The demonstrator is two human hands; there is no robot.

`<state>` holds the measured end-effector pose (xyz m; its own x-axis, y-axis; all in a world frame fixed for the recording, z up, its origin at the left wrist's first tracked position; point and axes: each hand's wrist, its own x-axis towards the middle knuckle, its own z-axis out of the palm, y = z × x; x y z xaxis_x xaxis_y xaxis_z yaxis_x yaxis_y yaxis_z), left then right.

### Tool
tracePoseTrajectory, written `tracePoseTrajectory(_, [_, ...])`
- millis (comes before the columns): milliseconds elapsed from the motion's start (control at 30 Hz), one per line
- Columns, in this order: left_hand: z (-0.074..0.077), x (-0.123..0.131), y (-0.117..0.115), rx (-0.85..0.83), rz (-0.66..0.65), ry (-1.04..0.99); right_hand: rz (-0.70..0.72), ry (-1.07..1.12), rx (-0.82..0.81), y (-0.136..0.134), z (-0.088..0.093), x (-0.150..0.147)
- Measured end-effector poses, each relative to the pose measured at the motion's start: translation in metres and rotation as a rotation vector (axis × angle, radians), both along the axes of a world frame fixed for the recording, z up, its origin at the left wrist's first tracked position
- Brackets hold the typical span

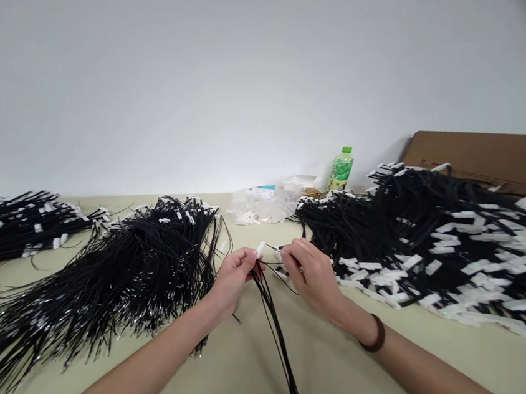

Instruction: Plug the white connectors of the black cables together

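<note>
My left hand (236,275) is closed on a wire harness, pinching its small white connector (260,248) between thumb and fingertips. From there a bundle of thin black wires (277,333) hangs down toward the table's near edge. To its right, my right hand (313,273) is closed, its fingers pinched on a thin black wire (274,263) that spans the gap between the hands. The wire's tip is hidden by those fingers. Another loose wire loops below, close to my right hand. A small white piece (222,247) lies on the table just beyond my left hand.
Heaps of black wires lie left (157,264), far left (16,223) and right (402,226), the right one with many white connectors. A clear plastic bag (264,206) of white pieces and a green-capped bottle (341,170) stand by the wall. Cardboard (480,161) leans behind the right heap.
</note>
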<state>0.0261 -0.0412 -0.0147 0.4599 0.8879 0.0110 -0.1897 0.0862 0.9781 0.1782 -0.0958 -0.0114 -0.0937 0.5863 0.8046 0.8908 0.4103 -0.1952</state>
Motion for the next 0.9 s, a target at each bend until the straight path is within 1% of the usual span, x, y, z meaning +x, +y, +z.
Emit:
tracePoseTrajectory(300, [0.0013,-0.0003,0.0000,0.041,-0.007,0.035,-0.006,-0.030,0.007,-0.0003,-0.0001,0.0005])
tracePoseTrajectory(500, [0.0039,-0.0002,-0.0002,0.068,-0.012,0.049,-0.009,-0.026,-0.032,-0.0010,-0.0004,0.0000])
tracePoseTrajectory(567, [0.0046,-0.0003,0.0003,0.074,-0.016,0.051,-0.018,-0.036,-0.018,-0.0018,0.0018,0.0004])
tracePoseTrajectory(667, [0.0049,-0.0003,0.0004,0.088,-0.024,0.056,-0.015,-0.050,0.049,-0.0021,0.0053,0.0019])
tracePoseTrajectory(767, [0.0051,0.0001,-0.0009,0.109,-0.043,0.079,0.063,-0.037,0.074,-0.0007,0.0063,0.0037])
tracePoseTrajectory(900, [0.0067,0.0001,-0.0029,0.126,-0.077,0.093,0.241,0.006,0.006,0.0014,0.0049,0.0046])
